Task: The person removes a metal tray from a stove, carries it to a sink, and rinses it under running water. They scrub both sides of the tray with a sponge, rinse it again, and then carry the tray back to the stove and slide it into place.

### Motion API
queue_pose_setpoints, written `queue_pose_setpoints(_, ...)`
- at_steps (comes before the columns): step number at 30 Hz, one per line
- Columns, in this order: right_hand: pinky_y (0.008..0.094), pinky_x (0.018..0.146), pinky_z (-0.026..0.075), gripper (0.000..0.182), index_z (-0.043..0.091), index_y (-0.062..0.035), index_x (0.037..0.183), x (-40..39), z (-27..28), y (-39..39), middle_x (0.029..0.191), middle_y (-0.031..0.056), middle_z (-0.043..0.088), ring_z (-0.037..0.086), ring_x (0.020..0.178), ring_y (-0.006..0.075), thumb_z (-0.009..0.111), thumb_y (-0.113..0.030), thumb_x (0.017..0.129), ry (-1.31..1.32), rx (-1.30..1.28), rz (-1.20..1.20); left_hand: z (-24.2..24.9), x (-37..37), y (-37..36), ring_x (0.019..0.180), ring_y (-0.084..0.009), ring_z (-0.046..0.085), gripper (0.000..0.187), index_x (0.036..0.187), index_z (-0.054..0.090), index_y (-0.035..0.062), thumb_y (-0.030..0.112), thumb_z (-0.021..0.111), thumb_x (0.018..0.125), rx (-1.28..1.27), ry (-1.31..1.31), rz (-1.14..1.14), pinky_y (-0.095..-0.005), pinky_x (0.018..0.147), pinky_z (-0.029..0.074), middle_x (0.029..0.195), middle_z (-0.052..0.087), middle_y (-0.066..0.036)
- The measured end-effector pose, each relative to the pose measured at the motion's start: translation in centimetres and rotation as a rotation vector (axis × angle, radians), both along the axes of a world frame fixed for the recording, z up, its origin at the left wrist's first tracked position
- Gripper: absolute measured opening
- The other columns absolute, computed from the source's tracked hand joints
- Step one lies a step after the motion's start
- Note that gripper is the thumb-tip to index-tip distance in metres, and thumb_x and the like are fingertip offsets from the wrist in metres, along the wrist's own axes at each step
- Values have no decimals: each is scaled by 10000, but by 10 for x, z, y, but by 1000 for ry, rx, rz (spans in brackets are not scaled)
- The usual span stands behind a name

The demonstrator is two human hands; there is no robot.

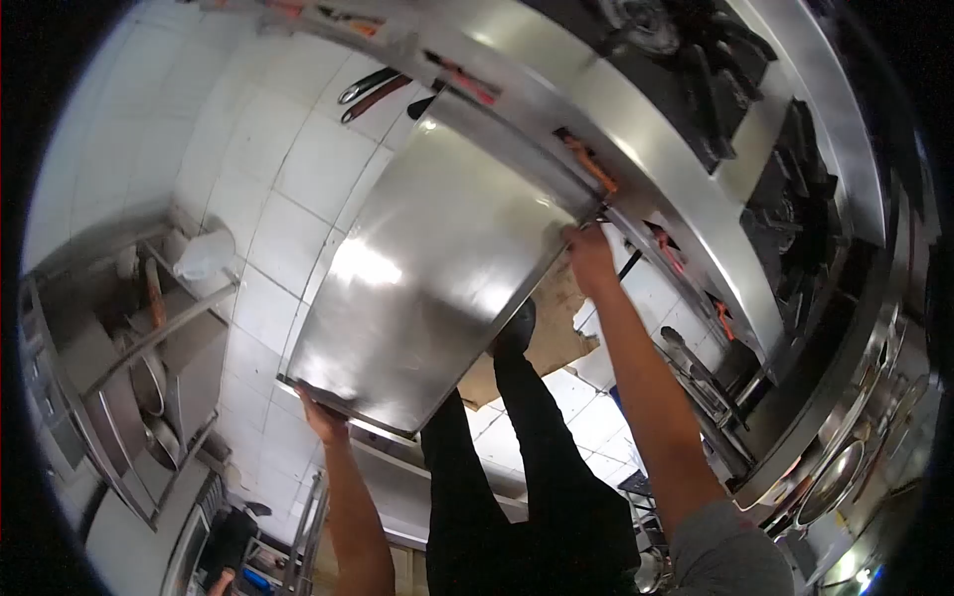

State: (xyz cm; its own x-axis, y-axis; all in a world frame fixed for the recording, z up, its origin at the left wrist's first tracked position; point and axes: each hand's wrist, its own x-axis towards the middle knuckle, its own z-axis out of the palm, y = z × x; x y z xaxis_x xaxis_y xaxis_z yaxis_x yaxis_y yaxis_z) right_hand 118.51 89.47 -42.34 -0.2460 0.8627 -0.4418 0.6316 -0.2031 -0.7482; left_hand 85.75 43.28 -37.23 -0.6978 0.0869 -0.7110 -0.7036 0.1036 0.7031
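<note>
A large rectangular stainless steel tray point(417, 268) slants across the middle of the view, shiny side up. My left hand point(323, 417) is closed round its near-left edge at the corner. On the other side, my right hand point(591, 260) grips the tray's right edge, close under the front of the stove point(556, 89). The tray's far end meets the stove's front panel; whether it rests inside the stove cannot be made out. My fingers' undersides are hidden by the tray's rim.
Black burner grates point(785, 214) top the stove, with red-orange knobs point(586, 164) along its front. Pan handles point(373, 94) stick out beyond the tray. A metal rack with pans point(149, 382) stands left. Cardboard point(547, 343) lies on the tiled floor point(273, 238). Another person's hand point(223, 581) shows lower left.
</note>
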Motion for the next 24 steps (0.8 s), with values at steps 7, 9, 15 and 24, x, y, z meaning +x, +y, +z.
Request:
queue_pose_setpoints(7,287,883,495,342,575,-40,1217,81,4,-166,1272,107,557,520,1204,197,603,-115,884,57,-272,-51,-4,40,145,1123,-239,468,743,1230,451,48,704,418,882,204,-176,8,-374,992,357,1246,506,-112)
queue_pose_setpoints(9,294,814,525,332,554,-22,1216,91,49,-190,1143,94,599,599,1062,190,588,-125,903,198,-502,-255,-34,39,182,1157,-267,433,713,1289,409,101,694,398,894,329,-187,-129,-414,996,342,1316,452,-129)
queue_pose_setpoints(15,348,768,537,366,528,11,1206,127,81,-212,1092,111,613,648,975,232,589,-220,928,291,-780,-429,6,71,357,1304,-347,331,909,1472,202,86,741,373,864,472,-366,-273,-516,1092,255,1454,291,-164)
queue_pose_setpoints(24,322,775,535,336,530,0,1194,121,116,-174,1084,141,643,656,910,238,494,-230,952,430,-695,-512,9,83,498,1364,-333,272,962,1470,180,48,767,346,852,627,-394,-601,-579,1088,224,1493,228,-155)
